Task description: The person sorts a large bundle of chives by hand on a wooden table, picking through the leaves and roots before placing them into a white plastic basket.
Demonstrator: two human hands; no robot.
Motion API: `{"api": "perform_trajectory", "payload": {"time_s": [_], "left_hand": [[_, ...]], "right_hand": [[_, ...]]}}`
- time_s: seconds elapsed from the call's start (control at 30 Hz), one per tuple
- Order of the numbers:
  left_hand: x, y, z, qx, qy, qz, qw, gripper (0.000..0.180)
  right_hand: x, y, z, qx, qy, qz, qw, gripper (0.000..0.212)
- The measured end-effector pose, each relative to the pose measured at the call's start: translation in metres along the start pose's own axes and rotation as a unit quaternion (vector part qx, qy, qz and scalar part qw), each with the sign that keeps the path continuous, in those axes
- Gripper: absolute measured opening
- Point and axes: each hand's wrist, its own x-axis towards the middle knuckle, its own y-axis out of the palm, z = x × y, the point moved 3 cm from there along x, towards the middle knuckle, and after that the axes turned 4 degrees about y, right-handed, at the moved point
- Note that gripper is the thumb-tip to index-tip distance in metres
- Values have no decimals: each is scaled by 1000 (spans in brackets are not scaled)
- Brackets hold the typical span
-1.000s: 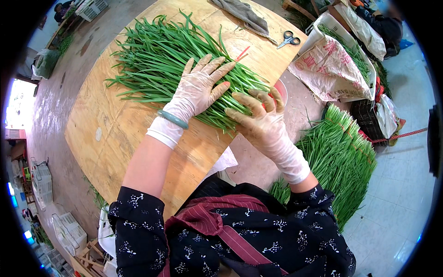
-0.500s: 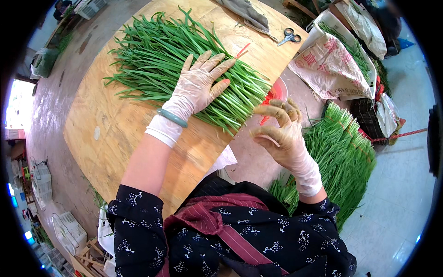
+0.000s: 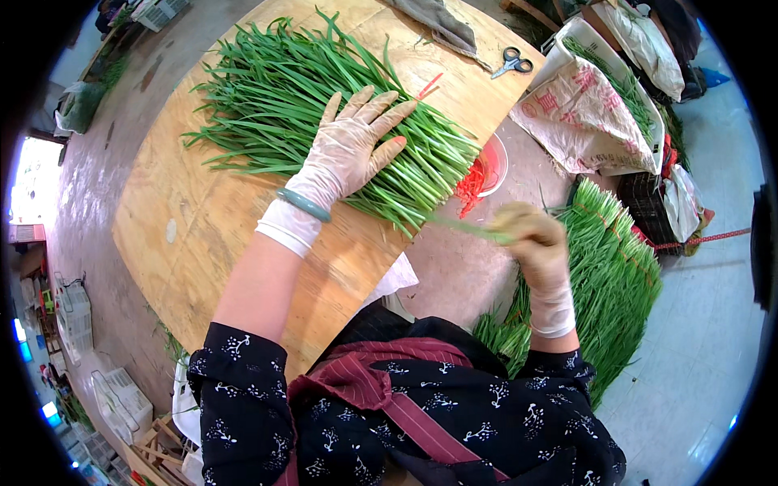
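A loose heap of garlic chives (image 3: 267, 97) lies across the wooden board (image 3: 186, 243), leaf tips to the far left and pale stem ends by the right edge. My gloved left hand (image 3: 348, 150) rests flat on the heap with its fingers spread. Off the board's right edge, my gloved right hand (image 3: 531, 231) is closed around the end of a thin chive stalk (image 3: 466, 227), blurred by motion. The stalk stretches from beside the stem ends to my fingers. A red tie strip (image 3: 429, 85) pokes out beyond the heap.
Scissors (image 3: 512, 62) and a grey cloth (image 3: 438, 24) lie toward the board's far side. Below its right edge stands a tub (image 3: 501, 166) with red strips (image 3: 470, 190). Bundled chives (image 3: 608, 283) are piled at the right, near a crate draped with a printed sack (image 3: 579, 121).
My right hand has moved right, away from the stem ends, and its fingers have closed on a chive stalk. My left hand stays in place on the heap.
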Motion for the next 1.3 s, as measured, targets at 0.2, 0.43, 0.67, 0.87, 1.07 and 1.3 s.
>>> {"api": "perform_trajectory", "payload": {"time_s": [0.2,0.43,0.67,0.87,1.07,1.3], "left_hand": [[2,-1,-3,-2,1,5,1000,49],[3,-2,-4,-3,-2,10,1000,50],[-5,-16,-1,-3,6,-10,1000,51],[-16,-41,6,-10,-15,-28,999,52],[-89,-83,0,-33,-148,-113,982,51],[-333,-116,-33,6,-433,-82,898,47]], "right_hand": [[6,43,-49,-407,-94,55,907,12],[8,82,-83,-464,-189,-111,858,15],[-5,55,-19,-325,94,231,912,19],[-5,41,40,-416,63,339,841,10],[46,127,131,-575,-109,406,702,10],[114,325,145,-459,-364,451,673,19]]}}
